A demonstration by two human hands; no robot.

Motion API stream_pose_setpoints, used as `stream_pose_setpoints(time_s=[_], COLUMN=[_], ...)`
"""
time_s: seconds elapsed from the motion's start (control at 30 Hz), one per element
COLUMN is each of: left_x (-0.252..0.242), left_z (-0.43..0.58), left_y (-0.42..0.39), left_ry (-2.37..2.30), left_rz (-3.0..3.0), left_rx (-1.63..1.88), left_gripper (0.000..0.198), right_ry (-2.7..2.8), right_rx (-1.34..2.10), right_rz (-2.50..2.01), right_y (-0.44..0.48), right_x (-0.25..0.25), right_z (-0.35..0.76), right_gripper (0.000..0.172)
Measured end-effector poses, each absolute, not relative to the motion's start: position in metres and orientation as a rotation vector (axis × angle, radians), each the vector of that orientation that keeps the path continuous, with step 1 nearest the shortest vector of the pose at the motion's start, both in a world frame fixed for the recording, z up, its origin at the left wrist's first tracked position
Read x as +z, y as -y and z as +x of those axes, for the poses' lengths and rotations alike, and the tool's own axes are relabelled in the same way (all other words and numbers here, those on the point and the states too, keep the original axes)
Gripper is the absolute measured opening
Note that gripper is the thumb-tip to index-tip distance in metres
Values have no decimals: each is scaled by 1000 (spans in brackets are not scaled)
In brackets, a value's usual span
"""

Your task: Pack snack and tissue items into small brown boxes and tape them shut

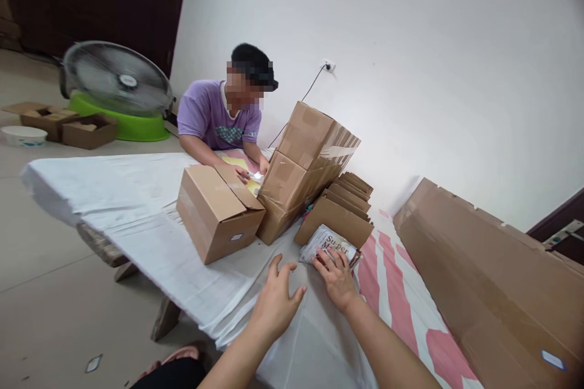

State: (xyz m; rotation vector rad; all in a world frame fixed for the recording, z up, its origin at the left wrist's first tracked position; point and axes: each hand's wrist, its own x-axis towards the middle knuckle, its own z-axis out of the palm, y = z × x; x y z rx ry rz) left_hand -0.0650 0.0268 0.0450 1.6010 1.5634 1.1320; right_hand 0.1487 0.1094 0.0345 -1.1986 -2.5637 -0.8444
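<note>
Two hands of ours sit low in the middle of the frame; which one has the packet?

The right hand (pixel 336 276). We have it flat on the near end of the packet (pixel 325 242), fingers spread and pressing down, not curled round anything.

And the left hand (pixel 276 299)?

Open as well, fingers fanned over the cloth (pixel 150 243), just left of the packet and apart from it. So our right is the nearer one.

How does the packet lie for us?

Flat on the cloth at the centre of the frame, just above our right knuckles. As far as it shows, its long axis runs across from left to right, dipping a little to the right. Its far edge meets the flat cartons (pixel 340 214); we cannot tell whether it touches them or is tucked under.

What else do we have about it?

An open box (pixel 214 209) to the left and taped boxes (pixel 303 164) behind. A co-worker (pixel 214 118) at the far end has their own hands well apart from ours.
</note>
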Motion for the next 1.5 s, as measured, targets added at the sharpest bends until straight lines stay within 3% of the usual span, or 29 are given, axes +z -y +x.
stream_pose_setpoints(time_s=[0.2,0.37,0.57,0.73,0.8,0.9,1.0,1.3,1.5], left_x=[40,48,70,74,73,72,74,91,91], left_z=[-64,-73,-90,-96,-97,-100,-105,-114,-101], left_y=[-27,-24,-9,-6,-7,-9,-9,11,11], left_ry=[-1483,-1370,-1355,-1314,-1334,-1352,-1349,-1242,-1299], left_rz=[1588,1563,1538,1460,1438,1432,1430,1398,1776], left_rx=[1290,1720,2425,2595,2586,2566,2590,2714,2334], left_gripper=[29,18,15,18,18,18,19,23,18], right_ry=[2508,2361,2293,2203,2192,2148,2146,2479,2487], right_rx=[-738,-607,-288,-110,-94,-33,29,107,284], right_rz=[-1278,-1331,-1102,-1094,-1156,-1202,-1199,-1008,-1253], right_y=[-115,-104,-96,-96,-98,-104,-105,-24,43], right_x=[45,56,85,110,111,105,101,115,124], right_z=[137,90,-12,-90,-107,-115,-101,79,196], right_gripper=[43,27,66,89,90,77,72,86,75])
